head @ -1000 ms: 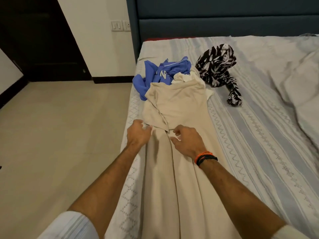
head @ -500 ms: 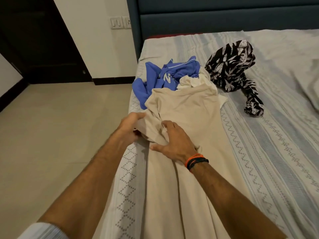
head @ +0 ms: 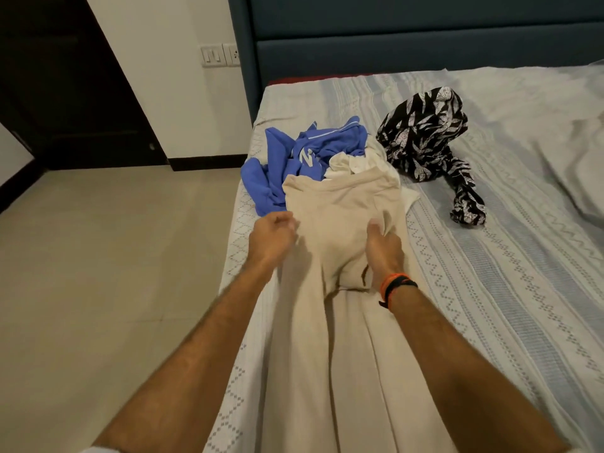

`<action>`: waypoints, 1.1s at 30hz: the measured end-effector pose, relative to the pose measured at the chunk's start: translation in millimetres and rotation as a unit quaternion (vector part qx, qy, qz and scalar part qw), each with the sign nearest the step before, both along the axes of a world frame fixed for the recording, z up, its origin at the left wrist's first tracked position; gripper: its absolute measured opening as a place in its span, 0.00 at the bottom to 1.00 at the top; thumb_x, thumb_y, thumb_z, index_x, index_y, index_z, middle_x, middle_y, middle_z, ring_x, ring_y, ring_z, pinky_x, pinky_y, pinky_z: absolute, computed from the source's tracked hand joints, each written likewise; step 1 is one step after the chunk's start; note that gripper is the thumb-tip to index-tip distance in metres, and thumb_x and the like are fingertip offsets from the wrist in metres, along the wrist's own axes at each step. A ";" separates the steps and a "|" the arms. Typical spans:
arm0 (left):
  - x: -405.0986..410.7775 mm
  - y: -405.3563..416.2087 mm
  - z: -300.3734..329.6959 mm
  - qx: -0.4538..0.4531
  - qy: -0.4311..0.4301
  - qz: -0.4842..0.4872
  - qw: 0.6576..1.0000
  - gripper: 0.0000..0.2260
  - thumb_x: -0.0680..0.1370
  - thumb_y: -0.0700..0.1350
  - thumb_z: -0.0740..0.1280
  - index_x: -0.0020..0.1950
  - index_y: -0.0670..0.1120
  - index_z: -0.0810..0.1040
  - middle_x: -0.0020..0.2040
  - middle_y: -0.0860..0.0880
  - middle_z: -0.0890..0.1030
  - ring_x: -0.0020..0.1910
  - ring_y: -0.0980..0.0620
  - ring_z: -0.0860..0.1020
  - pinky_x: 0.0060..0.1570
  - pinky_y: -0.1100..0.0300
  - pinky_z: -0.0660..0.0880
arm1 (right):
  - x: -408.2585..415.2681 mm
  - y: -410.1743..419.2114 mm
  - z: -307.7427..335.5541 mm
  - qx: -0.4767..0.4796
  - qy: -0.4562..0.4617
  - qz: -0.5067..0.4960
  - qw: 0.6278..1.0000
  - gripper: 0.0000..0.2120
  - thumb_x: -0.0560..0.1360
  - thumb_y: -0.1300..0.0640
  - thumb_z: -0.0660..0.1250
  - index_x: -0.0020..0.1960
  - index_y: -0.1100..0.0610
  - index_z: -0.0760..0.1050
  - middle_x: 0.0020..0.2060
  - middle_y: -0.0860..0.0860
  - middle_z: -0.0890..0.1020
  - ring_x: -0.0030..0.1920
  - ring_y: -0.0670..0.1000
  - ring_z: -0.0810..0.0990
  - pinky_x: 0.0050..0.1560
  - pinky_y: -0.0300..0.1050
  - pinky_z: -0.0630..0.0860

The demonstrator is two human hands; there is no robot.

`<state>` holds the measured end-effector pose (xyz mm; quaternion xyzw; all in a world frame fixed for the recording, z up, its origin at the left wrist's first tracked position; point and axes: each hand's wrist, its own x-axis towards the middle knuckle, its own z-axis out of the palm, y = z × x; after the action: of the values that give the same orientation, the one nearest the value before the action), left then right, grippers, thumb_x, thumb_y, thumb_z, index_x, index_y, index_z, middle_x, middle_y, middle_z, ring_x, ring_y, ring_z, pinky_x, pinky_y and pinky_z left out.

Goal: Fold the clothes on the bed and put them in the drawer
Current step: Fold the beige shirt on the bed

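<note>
1. Far left: a dark doorway (head: 65,76) and a tiled floor (head: 98,273). No drawer is in view.
2. A white wall with a switch plate (head: 219,55) stands just left of the blue headboard (head: 425,34).
3. The bed (head: 490,289), under a grey-striped sheet, fills the right half of the view.
4. The left hand (head: 273,238) sits at the left edge of the beige trousers (head: 340,305). Its fingers are curled and seem to pinch the cloth edge, though the grip itself is blurred.
5. The trousers lie lengthwise along the bed's left side, waistband at the far end, legs running toward the viewer and out of frame.
6. A crumpled blue top (head: 294,158) lies just beyond the waistband, on the left.
7. A white garment (head: 359,161) is bunched beside it, partly under the trousers.
8. The right hand (head: 382,246), with orange and black bands at the wrist, pinches a fold of the trousers near the right hip. The two hands are apart, one at each side.
9. Farther right, a black-and-white patterned garment (head: 431,148) lies in a heap, apart from the rest.
10. Judged progress: early. The trousers are only being laid flat; nothing looks folded, and three other pieces wait untouched.
</note>
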<state>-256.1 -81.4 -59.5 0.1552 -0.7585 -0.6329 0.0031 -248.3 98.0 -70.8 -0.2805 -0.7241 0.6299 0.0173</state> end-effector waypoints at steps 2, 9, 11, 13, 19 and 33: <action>10.2 2.1 -18.9 -0.168 0.016 -0.053 0.984 0.16 0.79 0.39 0.62 0.67 0.46 0.76 0.63 0.48 0.80 0.62 0.49 0.77 0.62 0.60 0.71 | -0.8 14.6 -8.0 0.056 -0.032 0.056 0.996 0.24 0.77 0.52 0.68 0.69 0.61 0.71 0.65 0.57 0.77 0.65 0.60 0.75 0.67 0.52 0.71; 26.8 4.3 -71.5 -0.494 0.042 -0.170 0.852 0.24 0.85 0.51 0.49 0.81 0.48 0.53 0.81 0.50 0.52 0.80 0.49 0.52 0.77 0.51 0.49 | -17.4 26.2 -3.8 0.107 0.093 0.125 0.982 0.17 0.77 0.60 0.65 0.65 0.53 0.74 0.60 0.51 0.81 0.60 0.54 0.79 0.65 0.51 0.74; 31.9 4.6 -77.2 -0.528 0.033 -0.157 0.834 0.24 0.85 0.53 0.45 0.81 0.50 0.48 0.81 0.53 0.48 0.80 0.50 0.48 0.78 0.51 0.44 | -16.9 30.3 -11.1 0.203 0.057 0.132 0.969 0.18 0.79 0.60 0.65 0.68 0.58 0.71 0.61 0.57 0.79 0.61 0.59 0.77 0.61 0.49 0.74; 33.1 6.6 -78.2 -0.529 0.039 -0.151 0.834 0.24 0.85 0.53 0.45 0.81 0.51 0.49 0.81 0.53 0.48 0.80 0.50 0.48 0.77 0.50 0.44 | -14.6 32.7 -18.5 0.326 0.003 0.128 0.937 0.22 0.79 0.61 0.65 0.71 0.61 0.65 0.62 0.62 0.76 0.61 0.63 0.76 0.58 0.52 0.72; 13.2 17.8 -62.5 -0.511 0.200 -0.116 0.828 0.20 0.81 0.45 0.58 0.72 0.41 0.70 0.76 0.40 0.66 0.73 0.40 0.66 0.72 0.48 0.62 | -11.2 -0.4 -15.3 0.542 0.226 0.253 0.769 0.23 0.79 0.50 0.63 0.72 0.57 0.68 0.69 0.57 0.70 0.65 0.60 0.70 0.63 0.57 0.68; -43.8 15.0 -60.8 -0.537 0.094 -0.225 0.808 0.43 0.75 0.65 0.54 0.81 0.45 0.41 0.81 0.49 0.39 0.79 0.51 0.39 0.77 0.46 0.38 | -50.4 6.9 -50.3 0.572 0.100 0.405 0.706 0.39 0.76 0.32 0.35 0.81 0.51 0.49 0.81 0.52 0.49 0.80 0.53 0.46 0.78 0.53 0.43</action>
<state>-299.9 -66.3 -120.3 -0.1064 -0.9871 -0.1191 0.0147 -298.6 104.9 -121.0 0.1679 -0.9836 0.0658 -0.0105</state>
